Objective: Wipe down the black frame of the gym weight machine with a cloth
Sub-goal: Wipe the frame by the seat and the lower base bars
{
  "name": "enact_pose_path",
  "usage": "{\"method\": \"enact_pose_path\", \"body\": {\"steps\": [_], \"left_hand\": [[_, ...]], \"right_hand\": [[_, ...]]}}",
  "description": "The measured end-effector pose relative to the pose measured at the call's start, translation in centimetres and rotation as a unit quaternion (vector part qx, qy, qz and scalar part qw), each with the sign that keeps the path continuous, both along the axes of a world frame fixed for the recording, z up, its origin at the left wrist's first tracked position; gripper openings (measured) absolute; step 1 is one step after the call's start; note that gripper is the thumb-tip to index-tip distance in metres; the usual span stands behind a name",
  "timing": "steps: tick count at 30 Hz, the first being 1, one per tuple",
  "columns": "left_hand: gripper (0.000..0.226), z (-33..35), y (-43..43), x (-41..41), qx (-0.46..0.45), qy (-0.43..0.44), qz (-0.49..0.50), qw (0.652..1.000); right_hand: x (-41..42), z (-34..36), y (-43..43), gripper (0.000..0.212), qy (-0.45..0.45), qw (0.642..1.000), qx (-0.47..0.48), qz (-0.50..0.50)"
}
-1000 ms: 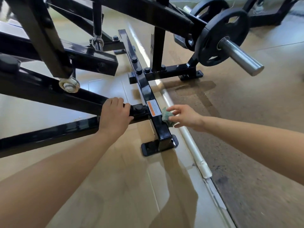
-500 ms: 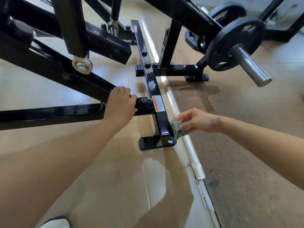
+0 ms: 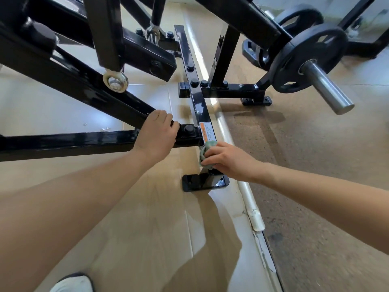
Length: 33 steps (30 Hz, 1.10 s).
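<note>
Green cloth point(image 3: 205, 147) now atop black frame rail point(image 3: 196, 102) just below one orange label point(image 3: 207, 131), moved up from rail's side, bunched under curled right hand point(image 3: 229, 161), left hand point(image 3: 156, 135) gripping crossbar point(image 3: 63, 142), two weight plates point(image 3: 320, 43) beyond

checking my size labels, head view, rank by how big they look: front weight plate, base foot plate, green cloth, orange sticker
1. front weight plate
2. base foot plate
3. green cloth, orange sticker: alike, cloth partly hidden

Sticker point(image 3: 207, 131) on frame point(image 3: 196, 102): print illegible.
</note>
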State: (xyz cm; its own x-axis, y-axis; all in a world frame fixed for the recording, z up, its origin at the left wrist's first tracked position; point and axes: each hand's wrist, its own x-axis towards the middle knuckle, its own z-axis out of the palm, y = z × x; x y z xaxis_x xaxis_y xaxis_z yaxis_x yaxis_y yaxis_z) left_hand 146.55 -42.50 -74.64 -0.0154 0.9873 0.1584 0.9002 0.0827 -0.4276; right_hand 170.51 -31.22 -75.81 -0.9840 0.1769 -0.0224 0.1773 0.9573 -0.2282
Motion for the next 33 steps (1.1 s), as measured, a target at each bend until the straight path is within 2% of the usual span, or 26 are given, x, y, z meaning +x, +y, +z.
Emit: {"method": "enact_pose_path", "body": {"steps": [3,5,7,9,11,12,15,17,18,19,22,24,25,26,28,29,30,31,33], "left_hand": [[0.027,0.0,0.0,0.0,0.014,-0.016,-0.009,1.0],[0.029,-0.1,0.0,0.3,0.033,-0.066,-0.024,0.997],[0.032,-0.3,-0.1,0.8,0.051,-0.15,-0.057,0.986],[0.032,-0.3,-0.3,1.7,0.056,-0.275,-0.098,0.955],[0.031,-0.3,-0.5,2.8,0.017,-0.429,-0.102,0.897],[0.03,-0.3,-0.5,3.5,-0.015,-0.513,-0.085,0.854],[0.033,0.0,-0.2,5.4,-0.07,-0.731,-0.008,0.679],[0.034,0.2,0.0,6.1,-0.077,-0.819,0.044,0.567],[0.034,0.1,0.0,6.2,-0.077,-0.841,0.061,0.532],[0.034,0.0,0.0,6.3,-0.073,-0.852,0.071,0.514],[0.03,-0.3,-0.1,6.1,-0.036,-0.874,0.097,0.475],[0.03,-0.6,-0.2,5.7,0.006,-0.877,0.125,0.463],[0.03,-0.8,-0.3,5.5,0.027,-0.868,0.143,0.476],[0.03,-1.1,-0.4,5.2,0.046,-0.845,0.161,0.508],[0.028,-2.1,-0.8,5.1,0.089,-0.759,0.2,0.613],[0.027,-2.7,-1.1,5.2,0.114,-0.715,0.219,0.654],[0.026,-3.3,-1.3,5.5,0.137,-0.686,0.237,0.674],[0.024,-3.8,-1.4,5.9,0.155,-0.679,0.252,0.672],[0.023,-4.8,-1.1,6.9,0.17,-0.704,0.272,0.634]], "right_hand": [[1.7,-0.1,-1.3,0.028,0.007,0.999,0.006,0.037],[2.4,0.1,-2.1,0.028,-0.007,0.999,-0.005,0.047],[2.6,0.4,-2.4,0.032,-0.01,0.996,-0.084,-0.009],[2.5,1.1,-2.4,0.038,0.003,0.967,-0.227,-0.116],[2.0,1.8,-2.0,0.04,0.041,0.927,-0.318,-0.194],[1.8,2.1,-1.8,0.037,0.062,0.914,-0.338,-0.216],[0.9,2.9,-1.4,0.027,0.124,0.895,-0.351,-0.245],[0.3,3.0,-1.5,0.026,0.168,0.885,-0.337,-0.273],[0.0,3.0,-1.7,0.027,0.185,0.88,-0.332,-0.285],[-0.3,3.0,-1.9,0.028,0.194,0.877,-0.331,-0.291],[-0.9,2.8,-2.3,0.034,0.184,0.878,-0.344,-0.277],[-0.7,2.4,-2.1,0.036,0.166,0.888,-0.34,-0.262],[-0.5,2.3,-1.8,0.038,0.15,0.899,-0.322,-0.256],[-0.1,2.0,-1.4,0.041,0.126,0.916,-0.288,-0.251],[0.7,1.4,-0.4,0.049,0.055,0.949,-0.198,-0.24],[1.1,1.0,-0.1,0.054,0.02,0.959,-0.159,-0.234],[1.4,0.6,0.2,0.055,-0.006,0.964,-0.134,-0.228],[1.6,0.2,0.2,0.055,-0.02,0.967,-0.122,-0.222],[2.1,-0.7,0.1,0.049,-0.017,0.968,-0.125,-0.216]]}}
